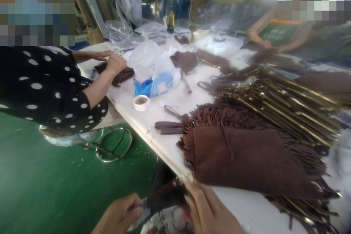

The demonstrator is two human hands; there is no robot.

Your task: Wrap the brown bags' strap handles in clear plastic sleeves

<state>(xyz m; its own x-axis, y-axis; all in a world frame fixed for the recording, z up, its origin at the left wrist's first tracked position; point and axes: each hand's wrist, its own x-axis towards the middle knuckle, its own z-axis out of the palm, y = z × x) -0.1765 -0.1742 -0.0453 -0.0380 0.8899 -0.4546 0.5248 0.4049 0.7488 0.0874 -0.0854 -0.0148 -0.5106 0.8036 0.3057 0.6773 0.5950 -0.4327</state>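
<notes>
The left hand (123,212) pinches clear plastic (143,208); the right hand (207,206) curls by a brown strap (166,189), hold unclear; it looks light, supple, best taken mid-length.

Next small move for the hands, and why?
Probably bring the brown strap up over the table: it shows just off the edge, near the right hand's fingers, while the left hand seems to pinch clear plastic. Whether the right hand grips it is unclear.
</notes>
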